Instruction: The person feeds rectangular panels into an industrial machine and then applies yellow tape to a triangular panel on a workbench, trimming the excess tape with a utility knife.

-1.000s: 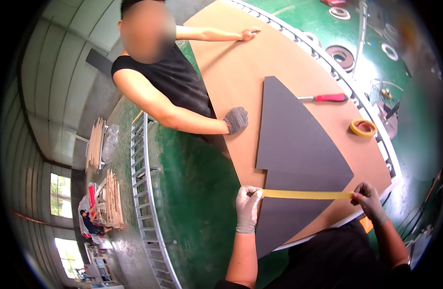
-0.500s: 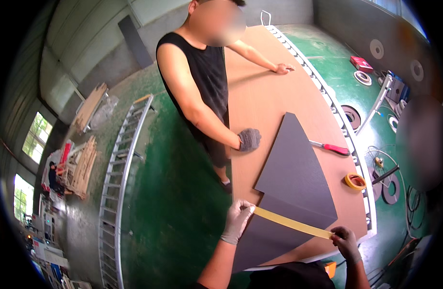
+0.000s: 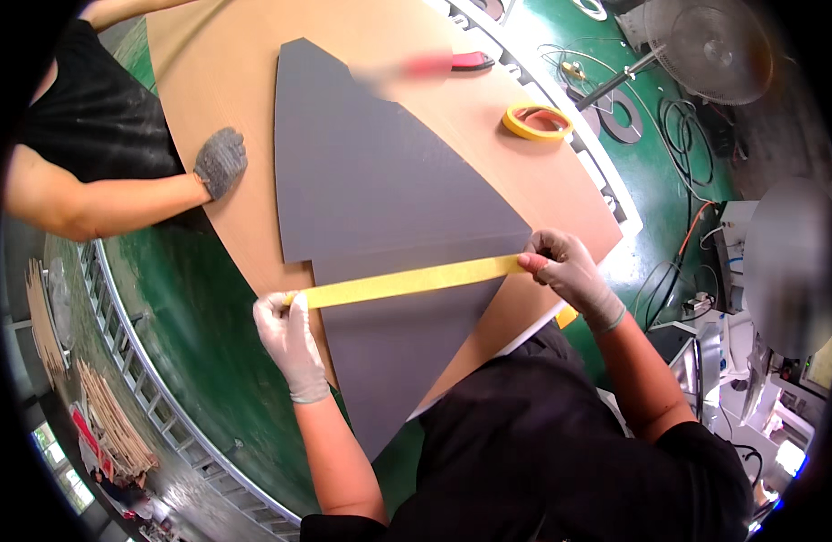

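A strip of yellow tape (image 3: 411,281) stretches across two dark grey panels. My left hand (image 3: 292,343), in a pale glove, pinches its left end just past the panels' edge. At the other end, the gloved fingers of my right hand (image 3: 574,278) are closed on the tape. The larger grey panel (image 3: 361,172) lies beyond the strip, and the smaller pointed panel (image 3: 389,361) lies on the near side, meeting it under or beside the tape. Whether the strip touches their surface, I cannot tell.
Both panels rest on a wood-coloured board (image 3: 239,230). Farther off lie a yellow tape roll (image 3: 515,128) and a blurred red-handled tool (image 3: 434,65). A co-worker's grey-gloved hand (image 3: 221,163) leans on the board at left. A fan (image 3: 709,45) stands at far right.
My view has turned down and rightward, bringing the panels closer to the middle. Both hands still hold the tape ends. The co-worker now appears at the left edge.
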